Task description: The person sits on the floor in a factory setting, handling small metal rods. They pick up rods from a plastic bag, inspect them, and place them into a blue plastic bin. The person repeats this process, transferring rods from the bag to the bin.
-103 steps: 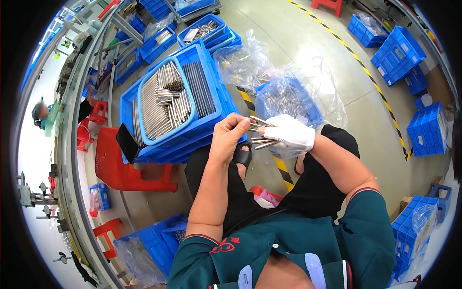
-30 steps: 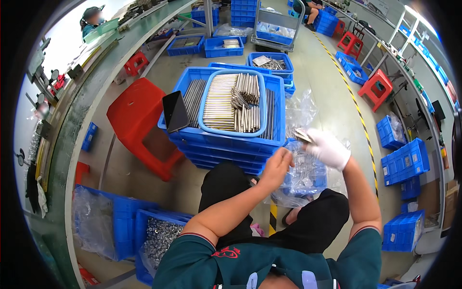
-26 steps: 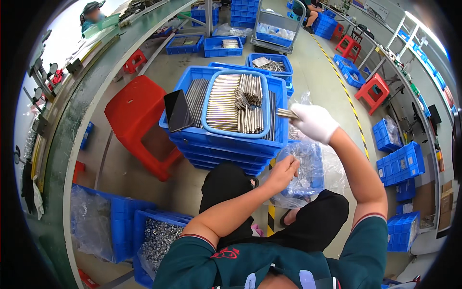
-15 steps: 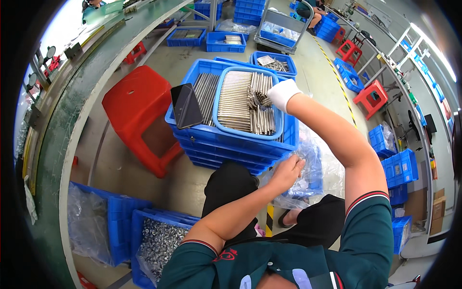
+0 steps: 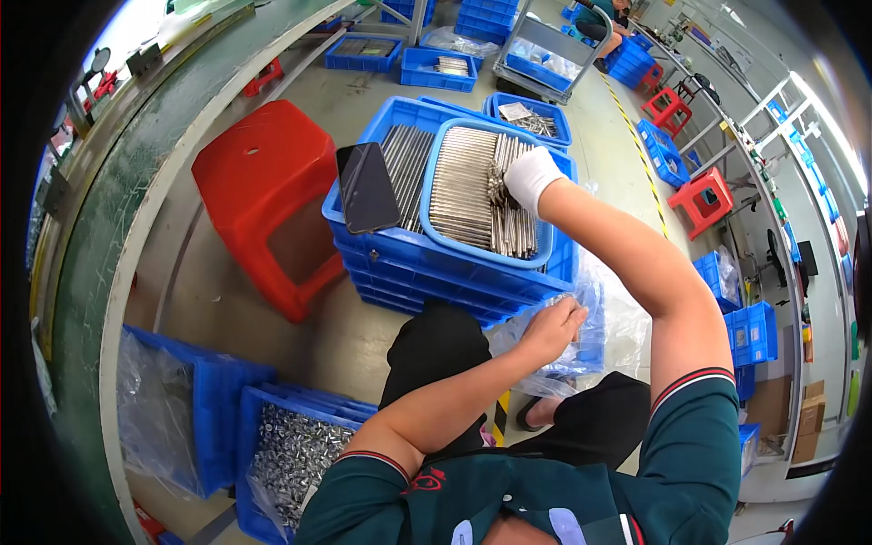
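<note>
My right hand (image 5: 530, 178), in a white glove, is at the right side of a light-blue tray (image 5: 451, 242). It touches the metal rods (image 5: 463, 182) heaped there; its fingers are hidden against them. Rows of slim silvery rods fill the tray, with a jumbled bundle beside the glove. Lower down, my bare left hand (image 5: 554, 331) is closed, fingertips pressed together, over a bin lined with clear plastic (image 5: 581, 359). What it pinches, if anything, is too small to name. Darker rods (image 5: 405, 168) lie left of the tray, with a black phone (image 5: 368, 188) leaning beside them.
The tray rests on stacked blue crates (image 5: 418, 282). A red stool (image 5: 263, 177) stands left, beside a long green bench (image 5: 91, 363). A bin of small metal parts (image 5: 295, 454) is at lower left. A trolley (image 5: 542, 59) and another rod bin (image 5: 531, 121) are beyond.
The view has shifted slightly, so the crates sit a little further right. My right hand stays at the rods, now turned a little further over them. My left hand remains closed over the lined bin.
</note>
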